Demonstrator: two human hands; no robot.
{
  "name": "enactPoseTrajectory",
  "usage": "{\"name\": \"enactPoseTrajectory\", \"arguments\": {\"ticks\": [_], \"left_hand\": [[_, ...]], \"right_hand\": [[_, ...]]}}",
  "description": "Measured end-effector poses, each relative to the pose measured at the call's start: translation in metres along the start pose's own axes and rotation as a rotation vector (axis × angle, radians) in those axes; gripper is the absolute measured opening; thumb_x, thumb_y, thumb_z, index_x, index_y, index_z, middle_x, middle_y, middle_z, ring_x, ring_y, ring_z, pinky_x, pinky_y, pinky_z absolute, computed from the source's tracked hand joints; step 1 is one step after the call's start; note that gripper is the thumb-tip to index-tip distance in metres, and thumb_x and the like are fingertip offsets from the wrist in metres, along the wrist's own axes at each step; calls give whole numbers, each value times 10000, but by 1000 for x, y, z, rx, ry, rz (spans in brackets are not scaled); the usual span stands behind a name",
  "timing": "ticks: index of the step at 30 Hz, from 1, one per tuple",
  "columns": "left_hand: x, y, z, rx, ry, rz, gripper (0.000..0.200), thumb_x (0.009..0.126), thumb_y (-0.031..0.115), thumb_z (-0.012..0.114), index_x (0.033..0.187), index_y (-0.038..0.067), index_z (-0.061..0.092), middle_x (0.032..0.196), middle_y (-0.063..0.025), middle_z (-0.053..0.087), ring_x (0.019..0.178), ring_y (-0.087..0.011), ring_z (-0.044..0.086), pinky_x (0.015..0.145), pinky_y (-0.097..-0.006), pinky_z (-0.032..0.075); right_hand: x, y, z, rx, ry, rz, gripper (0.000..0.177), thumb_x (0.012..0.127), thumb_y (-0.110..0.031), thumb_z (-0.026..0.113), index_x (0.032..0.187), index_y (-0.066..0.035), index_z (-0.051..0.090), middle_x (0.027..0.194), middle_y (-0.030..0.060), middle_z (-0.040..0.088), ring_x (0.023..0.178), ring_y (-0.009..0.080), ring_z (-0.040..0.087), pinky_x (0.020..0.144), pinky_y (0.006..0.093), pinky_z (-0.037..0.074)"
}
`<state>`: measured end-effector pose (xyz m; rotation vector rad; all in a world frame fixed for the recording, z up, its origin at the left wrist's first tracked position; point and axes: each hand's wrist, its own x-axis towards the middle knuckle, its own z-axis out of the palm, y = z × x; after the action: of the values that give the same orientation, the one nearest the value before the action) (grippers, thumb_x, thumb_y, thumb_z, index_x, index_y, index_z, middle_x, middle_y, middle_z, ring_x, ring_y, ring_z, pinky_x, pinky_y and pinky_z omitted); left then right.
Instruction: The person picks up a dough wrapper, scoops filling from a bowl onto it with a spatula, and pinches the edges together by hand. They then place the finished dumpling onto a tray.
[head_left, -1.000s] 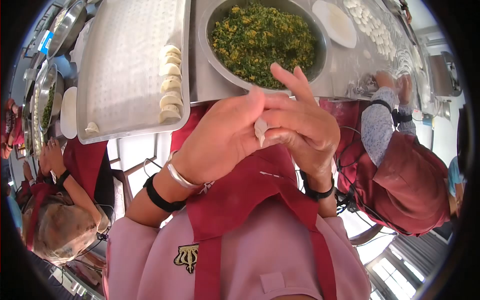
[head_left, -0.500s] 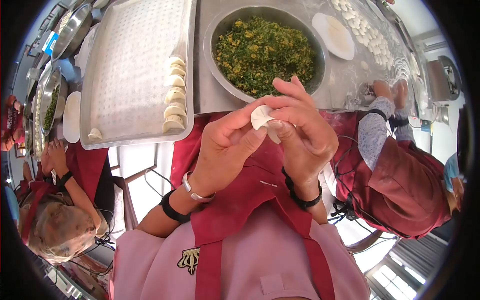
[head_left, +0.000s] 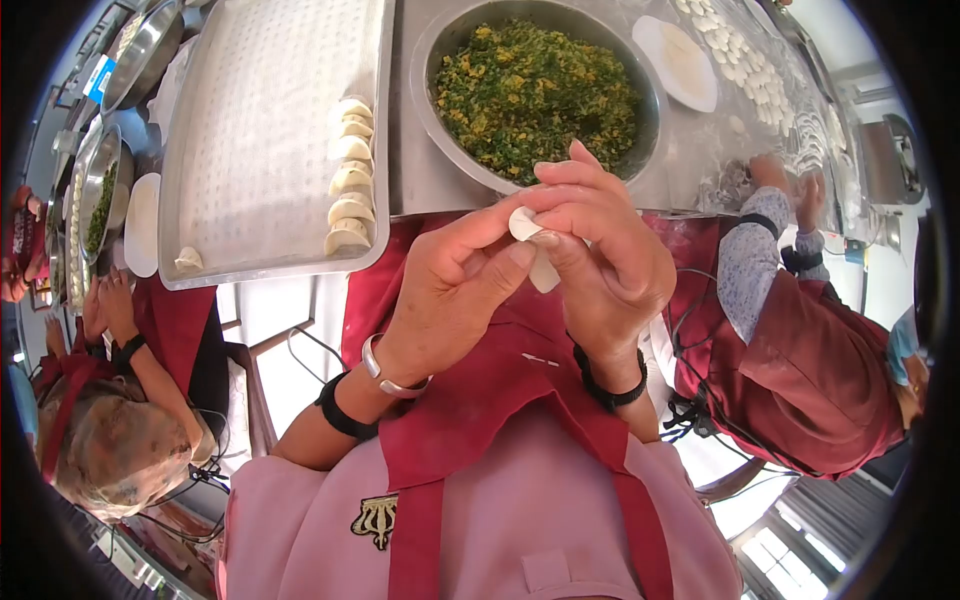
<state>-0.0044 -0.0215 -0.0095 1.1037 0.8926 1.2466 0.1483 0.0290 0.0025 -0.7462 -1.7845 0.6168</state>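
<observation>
Between the fingers of both hands is a white dumpling (head_left: pixel 522 224), folded over, in front of my body. My left hand (head_left: pixel 450 280) pinches it from the left with thumb and forefinger. My right hand (head_left: pixel 615 255) grips its other side, thumb pressing the dough edge and the outer fingers raised. Part of the dumpling is covered by my fingers. Just beyond the hands stands a steel bowl (head_left: pixel 422 100) with chopped green and yellow filling (head_left: pixel 535 95). A metal tray (head_left: pixel 250 120) to the left holds a column of finished dumplings (head_left: pixel 350 178) along its right side.
A single small dumpling (head_left: pixel 188 259) lies in the tray's near left corner. Right of the bowl is a white plate (head_left: pixel 675 65), with several dough pieces (head_left: pixel 740 60) beyond. Co-workers' hands (head_left: pixel 785 185) are at the right and other hands (head_left: pixel 112 300) at the left.
My fingers have shifted along the dumpling's edge, and less of its round face shows. The co-worker's hands on the right have moved apart. The view has shifted slightly.
</observation>
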Motion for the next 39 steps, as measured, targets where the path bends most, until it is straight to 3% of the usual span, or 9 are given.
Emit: {"name": "enactPoseTrajectory", "arguments": {"ticks": [6, 15, 18, 25, 28, 31, 34, 39], "left_hand": [[2, 2, 6, -93, 57, -42, 388, 1016, 99, 555, 1383, -26, 539, 1085, -31, 672, 968, -45, 574, 835, -223, 488], [-3, 8, -2, 89, -2, 2, 358, 1009, 83, 562, 1348, -30, 565, 973, -21, 663, 843, -28, 556, 722, -203, 469], [-3, 6, 6, 22, 75, 21, 316, 1010, 71, 557, 1308, -30, 590, 959, -26, 666, 842, -35, 567, 727, -209, 482], [-6, 13, 1, 111, -16, -31, 289, 1000, 41, 569, 1279, -34, 586, 1027, -52, 670, 884, -66, 606, 772, -232, 517], [-7, 13, 4, 61, 1, -47, 320, 981, 13, 589, 1296, -34, 563, 1050, -61, 664, 899, -79, 615, 782, -240, 522], [-3, 9, 5, -25, 39, -23, 347, 968, -5, 602, 1310, -30, 545, 1085, -72, 653, 960, -100, 623, 822, -253, 522], [-2, 18, 11, -20, 83, -1, 363, 962, -7, 607, 1317, -24, 538, 1138, -84, 643, 1032, -127, 624, 875, -270, 520], [-4, 18, 9, 63, 79, 5, 411, 927, -41, 621, 1325, -43, 520, 1171, -87, 640, 1059, -148, 632, 903, -283, 523]], "right_hand": [[3, -1, 0, 22, -3, 8, 126, 795, -11, 743, 907, -36, 691, 967, 105, 741, 1039, 334, 689, 1021, 516, 481], [-1, 3, 2, 47, -41, -41, 123, 800, -27, 746, 913, -30, 698, 967, 118, 739, 1053, 352, 683, 1011, 519, 487], [-1, 0, 2, 101, -30, -13, 125, 797, -27, 749, 911, -27, 696, 968, 118, 740, 1048, 355, 684, 1010, 520, 489], [0, -4, 1, 112, -77, -20, 106, 805, -22, 744, 893, -4, 688, 947, 138, 739, 1080, 368, 658, 1057, 566, 432], [-4, 1, -2, 107, -136, -54, 194, 814, -72, 767, 981, 4, 705, 1041, 168, 731, 1178, 384, 614, 1074, 547, 421], [-6, -10, 7, 262, -16, 149, 321, 827, -140, 781, 1107, 0, 711, 1169, 204, 696, 1303, 404, 526, 1093, 523, 408], [-11, -17, 17, 503, 158, 273, 344, 800, -76, 777, 1133, -19, 714, 1239, 176, 679, 1326, 398, 514, 1058, 478, 445], [-14, 7, 3, 156, -78, -13, 306, 821, -93, 769, 1113, -17, 720, 1235, 190, 678, 1362, 395, 484, 1121, 496, 363]]}}
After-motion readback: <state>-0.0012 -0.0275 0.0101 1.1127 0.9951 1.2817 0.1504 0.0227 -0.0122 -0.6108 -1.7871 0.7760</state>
